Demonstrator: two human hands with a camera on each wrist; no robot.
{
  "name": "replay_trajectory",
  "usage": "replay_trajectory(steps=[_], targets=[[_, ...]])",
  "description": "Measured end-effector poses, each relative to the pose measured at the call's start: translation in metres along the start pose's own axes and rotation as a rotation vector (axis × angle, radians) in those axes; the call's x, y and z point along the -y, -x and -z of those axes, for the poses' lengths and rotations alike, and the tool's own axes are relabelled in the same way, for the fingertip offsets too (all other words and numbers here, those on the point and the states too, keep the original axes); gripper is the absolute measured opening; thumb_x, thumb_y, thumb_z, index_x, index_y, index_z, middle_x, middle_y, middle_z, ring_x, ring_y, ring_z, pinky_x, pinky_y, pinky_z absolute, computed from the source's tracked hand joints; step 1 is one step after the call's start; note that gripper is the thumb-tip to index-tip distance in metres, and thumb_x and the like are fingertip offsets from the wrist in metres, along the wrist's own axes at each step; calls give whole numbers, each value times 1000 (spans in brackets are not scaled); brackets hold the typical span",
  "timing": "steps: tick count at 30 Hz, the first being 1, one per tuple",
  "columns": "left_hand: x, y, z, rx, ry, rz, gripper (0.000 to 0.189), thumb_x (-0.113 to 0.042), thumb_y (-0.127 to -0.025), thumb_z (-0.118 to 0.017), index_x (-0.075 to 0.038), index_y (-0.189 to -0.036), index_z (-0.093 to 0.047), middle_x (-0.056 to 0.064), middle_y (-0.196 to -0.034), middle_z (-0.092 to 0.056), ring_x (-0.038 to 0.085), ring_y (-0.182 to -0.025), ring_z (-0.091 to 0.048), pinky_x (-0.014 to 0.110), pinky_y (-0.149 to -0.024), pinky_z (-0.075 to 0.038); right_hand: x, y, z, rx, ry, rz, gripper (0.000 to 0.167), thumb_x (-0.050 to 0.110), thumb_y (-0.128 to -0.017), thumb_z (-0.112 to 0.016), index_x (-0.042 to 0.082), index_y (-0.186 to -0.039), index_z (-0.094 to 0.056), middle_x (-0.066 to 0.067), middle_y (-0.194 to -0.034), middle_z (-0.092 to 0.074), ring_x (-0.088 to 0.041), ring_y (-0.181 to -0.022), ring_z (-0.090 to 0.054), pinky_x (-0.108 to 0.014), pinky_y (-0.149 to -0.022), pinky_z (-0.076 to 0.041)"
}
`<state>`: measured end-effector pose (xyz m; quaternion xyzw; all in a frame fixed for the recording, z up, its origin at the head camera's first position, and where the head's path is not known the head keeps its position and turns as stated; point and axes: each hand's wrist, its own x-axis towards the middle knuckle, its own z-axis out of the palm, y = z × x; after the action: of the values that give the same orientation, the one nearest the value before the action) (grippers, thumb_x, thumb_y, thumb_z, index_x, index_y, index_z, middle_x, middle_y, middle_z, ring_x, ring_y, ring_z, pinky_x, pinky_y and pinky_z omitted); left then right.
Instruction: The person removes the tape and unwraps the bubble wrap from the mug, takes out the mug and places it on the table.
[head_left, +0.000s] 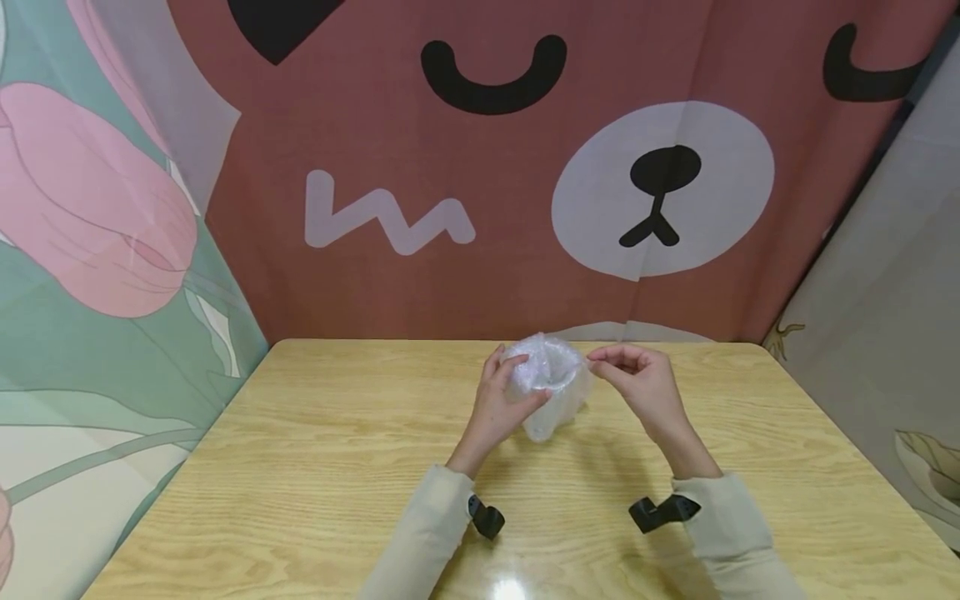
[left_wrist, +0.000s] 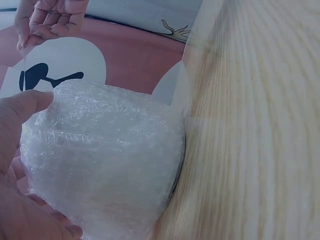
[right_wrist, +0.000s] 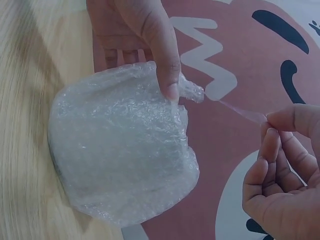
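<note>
A rounded object wrapped in clear bubble wrap (head_left: 551, 387) stands on the wooden table near its back edge; the wrapping hides what is inside. My left hand (head_left: 501, 403) grips the bundle from its left side, thumb at the front and fingers around the far side. In the right wrist view, my right hand (right_wrist: 282, 170) pinches the end of a thin clear strip (right_wrist: 240, 111) between thumb and forefinger. That strip stretches taut from the upper corner of the bubble wrap (right_wrist: 120, 145). The right hand (head_left: 641, 387) is a short way to the right of the bundle.
The wooden table (head_left: 337, 467) extends around the bundle. Behind it hangs a reddish-brown curtain (head_left: 420, 292) with a cartoon bear face. Printed curtains also close off the left (head_left: 97, 208) and right (head_left: 885, 333) sides. Each sleeve carries a black wrist camera (head_left: 663, 512).
</note>
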<state>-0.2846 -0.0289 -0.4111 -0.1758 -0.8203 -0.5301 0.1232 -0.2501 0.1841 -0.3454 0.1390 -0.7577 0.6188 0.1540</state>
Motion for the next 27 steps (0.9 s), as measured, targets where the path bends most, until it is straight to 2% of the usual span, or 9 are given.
replay_trajectory(steps=[5, 12, 16, 21, 23, 27], targets=[[-1, 0, -5, -25, -3, -26, 60, -32, -80, -79, -8, -130, -57, 16, -153, -26, 38, -135, -33, 52, -105, -34, 2, 1, -1, 10, -10, 30, 22, 10, -89, -71, -8, -101, -70, -4, -89, -69, -12, -76, -59, -21, -68, -51], [-4, 0, -9, -79, -19, -56, 54, -29, -84, -75, -5, -128, -57, 21, -149, -30, 41, -132, -35, 56, -103, -35, 5, 1, 0, 11, 18, 69, 19, 9, -88, -72, -5, -102, -71, -5, -85, -67, -11, -69, -55, -22, -58, -47], [-3, -1, -12, -134, -36, -114, 46, -24, -86, -72, -1, -123, -59, 26, -144, -36, 43, -130, -38, 55, -103, -36, 6, 1, 2, 6, 58, 79, 19, 10, -88, -72, -4, -101, -71, -6, -84, -67, -11, -68, -56, -20, -57, -46], [-2, -1, -14, -167, -38, -152, 41, -21, -87, -70, 2, -120, -60, 30, -140, -39, 44, -130, -39, 55, -103, -36, 25, 6, 0, 12, 134, 82, 16, 2, -89, -68, -10, -100, -70, -16, -82, -67, -15, -63, -52, -20, -53, -43], [-3, -1, -14, -171, -35, -150, 41, -21, -87, -69, 2, -120, -60, 30, -139, -39, 43, -130, -38, 55, -104, -35, 24, 5, 0, 6, 169, 85, 15, 1, -89, -68, -10, -100, -70, -19, -83, -67, -14, -61, -50, -20, -51, -41], [-4, -1, -15, -179, -27, -153, 41, -20, -86, -69, 2, -119, -60, 30, -139, -40, 44, -129, -39, 55, -103, -35, -1, -1, 7, -15, 226, 89, 16, 9, -90, -69, -2, -100, -73, -17, -85, -69, -9, -61, -50, -20, -49, -40]])
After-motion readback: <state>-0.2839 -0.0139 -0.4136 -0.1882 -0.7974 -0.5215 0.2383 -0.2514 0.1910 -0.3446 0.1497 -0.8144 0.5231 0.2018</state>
